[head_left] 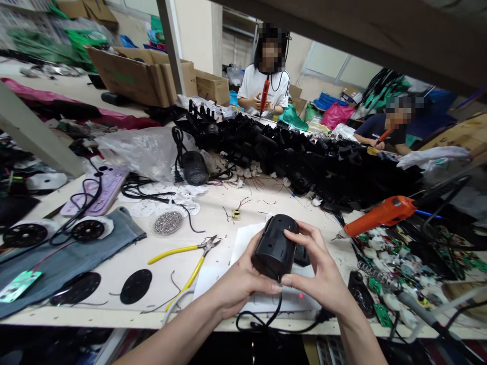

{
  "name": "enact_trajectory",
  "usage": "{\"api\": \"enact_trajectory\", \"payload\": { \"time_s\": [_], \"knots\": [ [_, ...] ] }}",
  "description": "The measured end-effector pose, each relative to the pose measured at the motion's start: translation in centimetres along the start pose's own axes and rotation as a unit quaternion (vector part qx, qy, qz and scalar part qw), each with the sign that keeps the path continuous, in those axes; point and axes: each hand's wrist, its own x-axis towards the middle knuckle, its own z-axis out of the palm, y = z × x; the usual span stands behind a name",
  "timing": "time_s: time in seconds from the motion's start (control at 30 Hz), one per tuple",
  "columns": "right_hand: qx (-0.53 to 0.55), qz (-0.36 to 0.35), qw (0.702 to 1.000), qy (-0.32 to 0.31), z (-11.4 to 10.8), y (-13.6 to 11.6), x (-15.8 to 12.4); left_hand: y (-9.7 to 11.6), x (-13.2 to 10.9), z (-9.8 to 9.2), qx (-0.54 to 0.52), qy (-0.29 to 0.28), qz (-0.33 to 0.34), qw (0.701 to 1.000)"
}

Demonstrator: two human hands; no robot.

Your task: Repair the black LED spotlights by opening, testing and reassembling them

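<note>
A rounded black plastic housing [274,248] with a black power cord [279,306] hanging from its lower end is held between both hands, above white paper [243,243] on the bench. My left hand [243,276] wraps its left side and underside. My right hand [315,258] grips it from the right, fingers on the upper face and thumb near the cord. Another small black part [302,256] shows behind the housing, partly hidden by my right fingers. Yellow-handled cutting pliers [203,248] lie opened to the left. Beyond the paper sits a small circuit board with wires [236,214].
An orange electric screwdriver [380,217] rests at right above loose circuit boards [382,309]. At left are a dish of screws [168,222], black discs [136,286] and a blue cloth [95,258]. A heap of black housings [304,157] lines the back; two people [279,94] work beyond.
</note>
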Motion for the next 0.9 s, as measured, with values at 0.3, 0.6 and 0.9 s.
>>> {"api": "enact_trajectory", "payload": {
  "time_s": [0.3,0.6,0.9],
  "knots": [
    [-0.037,-0.007,0.999,0.029,-0.2,-0.3,-1.1,-0.7,0.2,0.1,0.010,-0.022,0.002,1.000],
    [-0.060,-0.004,0.998,0.017,-0.7,-0.1,-1.7,-2.0,0.7,-0.3,0.010,-0.058,0.030,0.998],
    [-0.036,-0.019,0.999,-0.002,-0.7,0.3,-2.0,-0.6,-0.2,-0.5,0.041,-0.112,0.021,0.993]
  ]
}}
